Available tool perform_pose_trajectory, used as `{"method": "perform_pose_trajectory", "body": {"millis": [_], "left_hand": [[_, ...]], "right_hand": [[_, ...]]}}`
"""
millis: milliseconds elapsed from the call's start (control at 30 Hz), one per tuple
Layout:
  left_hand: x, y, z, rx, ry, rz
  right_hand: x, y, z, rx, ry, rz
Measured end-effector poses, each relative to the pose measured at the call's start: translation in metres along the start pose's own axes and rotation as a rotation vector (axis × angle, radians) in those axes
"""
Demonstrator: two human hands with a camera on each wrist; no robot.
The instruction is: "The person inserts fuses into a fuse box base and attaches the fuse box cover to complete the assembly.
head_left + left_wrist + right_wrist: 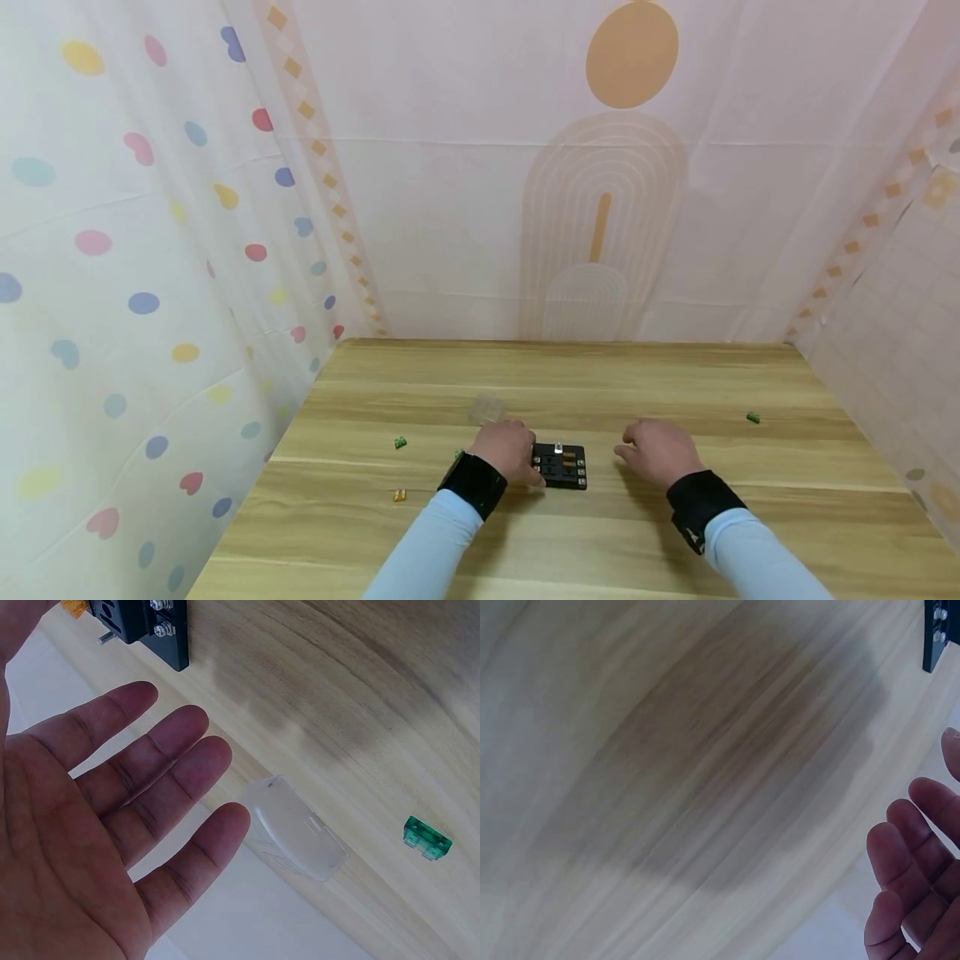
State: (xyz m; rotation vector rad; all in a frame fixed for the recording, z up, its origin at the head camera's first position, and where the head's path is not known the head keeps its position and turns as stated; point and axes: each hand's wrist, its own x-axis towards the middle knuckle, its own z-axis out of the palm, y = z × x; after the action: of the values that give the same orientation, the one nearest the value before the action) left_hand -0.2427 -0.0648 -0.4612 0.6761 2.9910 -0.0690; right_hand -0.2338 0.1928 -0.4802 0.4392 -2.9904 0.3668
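Note:
A black fuse block [561, 478] with metal screw terminals lies flat on the table. Orange blade fuses [569, 459] sit in its slots. Right at the block's left side is my left hand [506, 450], and its four fingers [169, 761] stretch out loosely, apart from one another, in the left wrist view. Past these fingertips lies a clear plastic cover [300, 832]. My right hand [662, 452] hovers over the table to the right of the block, holding nothing, its fingers [892, 855] loosely bent.
A green blade fuse [401, 442] and an orange blade fuse [400, 495] lie to the left. Another green fuse [753, 417] is far right, and one more [458, 454] peeks out beside my left wrist. Patterned curtains [450, 208] hang behind and beside the wooden table [600, 550].

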Motion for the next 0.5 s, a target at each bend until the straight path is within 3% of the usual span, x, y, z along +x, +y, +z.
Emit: {"method": "perform_pose_trajectory", "body": {"millis": [500], "left_hand": [[-0.003, -0.001, -0.002, -0.06, -0.001, -0.002]], "right_hand": [[-0.007, 0.025, -0.005, 0.027, -0.007, 0.037]]}}
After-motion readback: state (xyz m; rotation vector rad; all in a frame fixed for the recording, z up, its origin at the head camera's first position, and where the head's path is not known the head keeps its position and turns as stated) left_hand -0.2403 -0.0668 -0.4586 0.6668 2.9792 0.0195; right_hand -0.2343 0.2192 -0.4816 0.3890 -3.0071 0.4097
